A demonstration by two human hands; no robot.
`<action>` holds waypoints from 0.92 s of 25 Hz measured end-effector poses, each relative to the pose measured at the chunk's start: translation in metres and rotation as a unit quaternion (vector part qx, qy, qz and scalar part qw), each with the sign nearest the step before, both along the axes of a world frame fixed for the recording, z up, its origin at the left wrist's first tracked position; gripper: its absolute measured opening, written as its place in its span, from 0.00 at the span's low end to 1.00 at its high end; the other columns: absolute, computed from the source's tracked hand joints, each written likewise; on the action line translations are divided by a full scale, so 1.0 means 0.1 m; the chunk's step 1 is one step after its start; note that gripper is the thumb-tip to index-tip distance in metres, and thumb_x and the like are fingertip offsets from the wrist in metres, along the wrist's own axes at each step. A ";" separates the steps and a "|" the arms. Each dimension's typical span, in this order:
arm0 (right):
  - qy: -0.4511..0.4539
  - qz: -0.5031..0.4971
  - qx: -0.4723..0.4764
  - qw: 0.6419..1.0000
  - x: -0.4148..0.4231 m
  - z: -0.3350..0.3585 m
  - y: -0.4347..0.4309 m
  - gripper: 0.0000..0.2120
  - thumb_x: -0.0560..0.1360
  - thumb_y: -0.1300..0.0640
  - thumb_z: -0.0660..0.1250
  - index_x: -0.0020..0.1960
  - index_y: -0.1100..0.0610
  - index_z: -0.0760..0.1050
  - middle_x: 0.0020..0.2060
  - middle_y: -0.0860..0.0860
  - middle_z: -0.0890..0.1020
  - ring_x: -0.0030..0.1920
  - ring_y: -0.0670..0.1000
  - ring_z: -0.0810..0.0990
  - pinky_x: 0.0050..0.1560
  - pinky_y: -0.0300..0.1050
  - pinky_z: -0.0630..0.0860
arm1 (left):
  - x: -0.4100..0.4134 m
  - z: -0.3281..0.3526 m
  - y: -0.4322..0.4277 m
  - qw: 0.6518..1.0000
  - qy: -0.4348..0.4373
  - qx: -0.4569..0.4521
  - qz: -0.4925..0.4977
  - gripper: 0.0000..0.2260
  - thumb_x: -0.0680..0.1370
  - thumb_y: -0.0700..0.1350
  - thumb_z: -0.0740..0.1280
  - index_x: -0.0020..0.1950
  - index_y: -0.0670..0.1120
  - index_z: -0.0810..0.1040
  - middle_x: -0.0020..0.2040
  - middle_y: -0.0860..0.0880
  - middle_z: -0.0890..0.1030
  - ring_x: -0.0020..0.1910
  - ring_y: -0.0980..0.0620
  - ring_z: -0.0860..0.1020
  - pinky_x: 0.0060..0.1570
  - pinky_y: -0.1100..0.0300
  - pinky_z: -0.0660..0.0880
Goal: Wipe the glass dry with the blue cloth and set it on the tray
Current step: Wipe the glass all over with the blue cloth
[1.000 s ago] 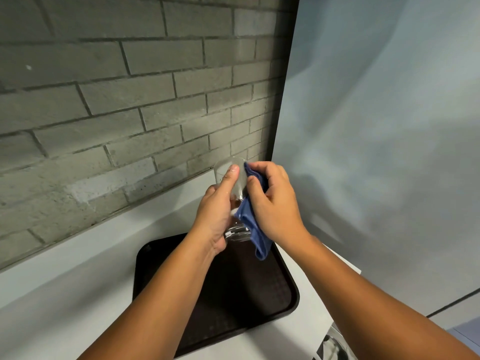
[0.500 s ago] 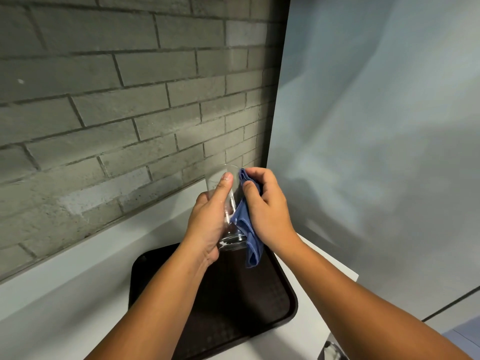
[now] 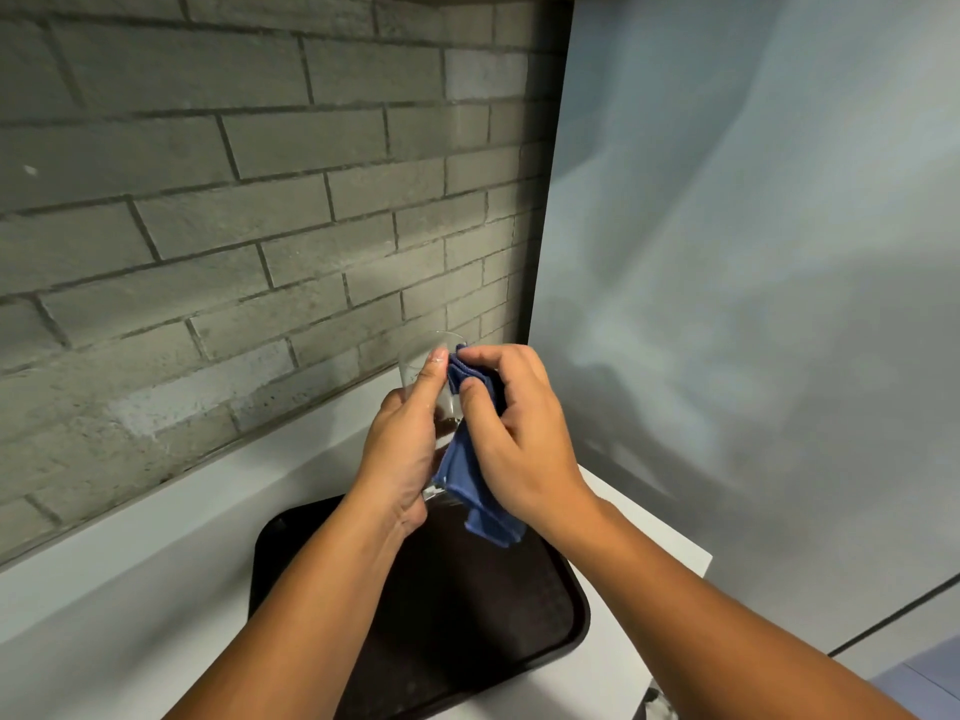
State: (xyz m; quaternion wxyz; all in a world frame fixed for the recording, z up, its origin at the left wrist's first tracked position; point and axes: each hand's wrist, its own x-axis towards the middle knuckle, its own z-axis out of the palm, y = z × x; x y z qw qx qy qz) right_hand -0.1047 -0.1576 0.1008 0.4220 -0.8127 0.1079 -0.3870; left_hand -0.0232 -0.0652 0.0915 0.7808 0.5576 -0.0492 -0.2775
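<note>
Glass (image 3: 422, 356) — clear, upright — gripped by left hand (image 3: 402, 454) above the bare dark tray (image 3: 566, 610); at its 3 o'clock, right hand (image 3: 519, 444) clenches blue cloth (image 3: 467, 480) against it.

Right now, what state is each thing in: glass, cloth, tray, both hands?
glass: held up above the tray, tilted, not yet set down.
blue cloth: bunched, pressed to the glass's side, tail hanging loose.
tray: flat on the white counter, nothing on the part in view.
left hand: grip closed around the glass.
right hand: grip closed on the cloth.
</note>
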 end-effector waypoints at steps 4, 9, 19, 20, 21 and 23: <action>0.030 -0.007 0.090 0.995 0.01 0.05 -0.03 0.12 0.85 0.59 0.65 0.66 0.53 0.79 0.61 0.48 0.81 0.63 0.43 0.80 0.69 0.43 0.77 | -0.04 0.03 0.01 1.000 -0.020 0.009 0.003 0.31 0.77 0.65 0.80 0.66 0.41 0.83 0.45 0.48 0.93 0.43 0.48 0.92 0.48 0.48 0.90; 0.015 0.007 0.117 0.993 0.01 0.06 -0.05 0.11 0.85 0.59 0.65 0.66 0.52 0.79 0.61 0.49 0.82 0.64 0.47 0.81 0.70 0.50 0.78 | -0.04 0.07 0.00 1.000 -0.024 -0.005 0.004 0.38 0.71 0.65 0.81 0.72 0.41 0.84 0.62 0.37 0.92 0.61 0.37 0.91 0.68 0.35 0.85; 0.013 0.006 0.087 0.996 -0.01 0.05 0.01 0.12 0.85 0.60 0.65 0.67 0.54 0.79 0.61 0.49 0.81 0.64 0.45 0.80 0.71 0.50 0.77 | -0.04 0.03 0.00 1.000 -0.027 -0.003 0.007 0.39 0.68 0.69 0.81 0.68 0.43 0.85 0.54 0.43 0.93 0.53 0.42 0.93 0.60 0.40 0.88; -0.007 0.013 0.046 0.999 -0.04 0.05 0.05 0.12 0.85 0.60 0.65 0.67 0.54 0.79 0.61 0.48 0.81 0.64 0.45 0.80 0.70 0.46 0.77 | -0.03 0.02 0.00 1.000 -0.025 0.003 0.011 0.38 0.69 0.69 0.79 0.69 0.42 0.85 0.59 0.39 0.92 0.59 0.39 0.91 0.64 0.36 0.87; -0.025 0.023 0.016 0.999 -0.06 0.04 0.08 0.13 0.85 0.60 0.65 0.67 0.53 0.80 0.60 0.47 0.81 0.64 0.45 0.80 0.69 0.44 0.77 | -0.02 0.01 0.01 1.000 -0.024 0.008 0.014 0.38 0.70 0.69 0.78 0.69 0.42 0.85 0.63 0.37 0.91 0.63 0.36 0.90 0.66 0.34 0.86; -0.017 0.023 0.043 0.999 -0.03 0.04 0.02 0.12 0.85 0.60 0.65 0.67 0.54 0.80 0.61 0.48 0.82 0.64 0.46 0.81 0.70 0.47 0.77 | -0.01 -0.01 0.02 1.000 -0.022 0.003 0.017 0.39 0.69 0.69 0.80 0.69 0.42 0.85 0.61 0.37 0.91 0.60 0.37 0.91 0.61 0.38 0.88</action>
